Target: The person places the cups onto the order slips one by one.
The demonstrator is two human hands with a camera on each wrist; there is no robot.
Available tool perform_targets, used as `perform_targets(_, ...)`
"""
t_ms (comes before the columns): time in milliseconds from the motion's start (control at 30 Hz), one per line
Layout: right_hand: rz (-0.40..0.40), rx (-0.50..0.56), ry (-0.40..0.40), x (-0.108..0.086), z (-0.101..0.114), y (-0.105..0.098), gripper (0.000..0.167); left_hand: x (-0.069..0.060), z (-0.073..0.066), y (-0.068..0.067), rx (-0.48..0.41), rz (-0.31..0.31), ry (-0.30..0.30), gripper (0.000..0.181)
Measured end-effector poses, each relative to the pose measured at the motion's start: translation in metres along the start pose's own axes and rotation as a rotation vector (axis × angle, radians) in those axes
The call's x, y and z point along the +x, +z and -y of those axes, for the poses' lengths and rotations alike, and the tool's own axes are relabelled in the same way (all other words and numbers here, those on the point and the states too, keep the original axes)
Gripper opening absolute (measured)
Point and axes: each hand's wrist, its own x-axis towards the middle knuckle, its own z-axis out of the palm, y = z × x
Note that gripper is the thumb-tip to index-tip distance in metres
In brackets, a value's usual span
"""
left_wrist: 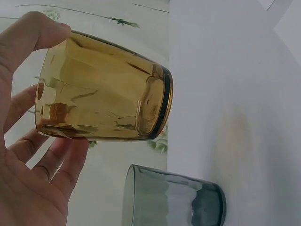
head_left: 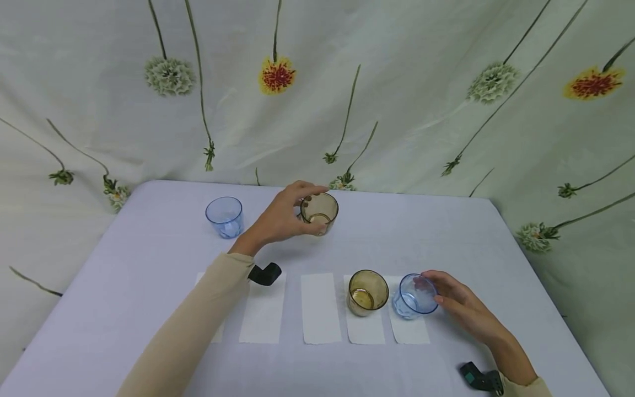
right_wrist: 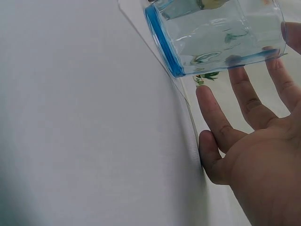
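My left hand (head_left: 286, 216) holds an amber glass (head_left: 322, 205) by its side, thumb on the near side and fingers on the far side. The left wrist view shows that amber glass (left_wrist: 103, 89) upright and raised above the table. My right hand (head_left: 458, 303) grips a clear blue glass (head_left: 415, 295) between thumb and fingers, over the rightmost paper strip. In the right wrist view, fingertips touch the side of this blue glass (right_wrist: 221, 37); whether its base touches the paper I cannot tell. Left of it, a second amber glass (head_left: 367, 292) stands on a paper strip.
Another blue glass (head_left: 225, 218) stands at the back left. A blue-grey glass (left_wrist: 174, 197) shows low in the left wrist view. Several white paper strips (head_left: 320, 309) lie in a row, one partly under the left sleeve (head_left: 193, 325). Behind the white-covered table (head_left: 397, 231) hangs a flowered cloth (head_left: 407, 99).
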Motion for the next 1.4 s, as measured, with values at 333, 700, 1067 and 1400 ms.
perform_targets(333, 0.012, 0.002, -0.023, 0.000, -0.001, 0.000, 0.044, -0.021, -0.015, -0.002, 0.081, 0.004, 0.040, 0.070)
perform_targets(700, 0.019, 0.008, -0.020, -0.002, -0.004, -0.001, 0.044, -0.043, -0.019, 0.001, 0.054, 0.009, 0.059, 0.062)
perform_targets(1067, 0.000, -0.003, -0.010, -0.001, -0.004, 0.000, 0.044, -0.059, -0.018, 0.012, 0.036, 0.058, 0.077, 0.059)
perform_targets(1400, 0.012, 0.017, -0.029, 0.000, -0.002, 0.001, 0.044, -0.071, -0.020, 0.021, 0.024, 0.102, 0.058, 0.057)
